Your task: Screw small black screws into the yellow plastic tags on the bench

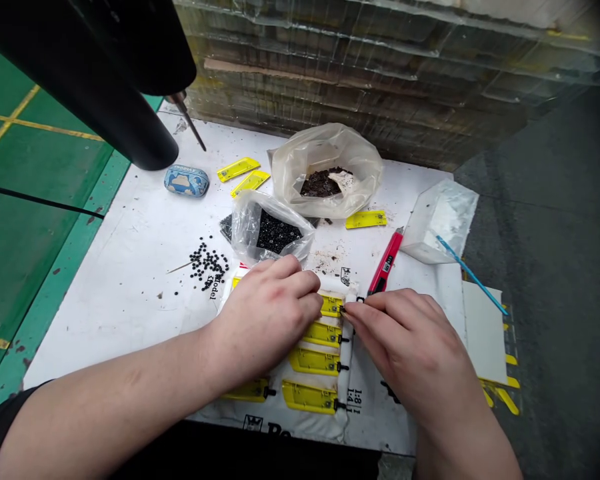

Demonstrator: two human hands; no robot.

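Note:
Several curved yellow plastic pieces lie in rows on a white padded sheet, with small black clips at their right ends. My left hand [273, 313] is closed, its curled fingers over the left part of the upper yellow plastic piece [331, 306]; its fingertips are largely hidden. At that piece's right end, my right hand [413, 337] pinches a small black clip [343, 309] between thumb and forefinger. Below sit further yellow pieces [310, 397], each bearing a clip such as this black one [339, 404]. A red utility knife [386, 261] lies just beyond my right hand.
Behind my hands stand a bag of small black rings [245, 223] and a bag of dark brown bits [363, 163]. Loose black rings [207, 263] are scattered left. A screwdriver bit [193, 123] hangs above a blue case [186, 181]. A translucent tub [443, 217] stands right.

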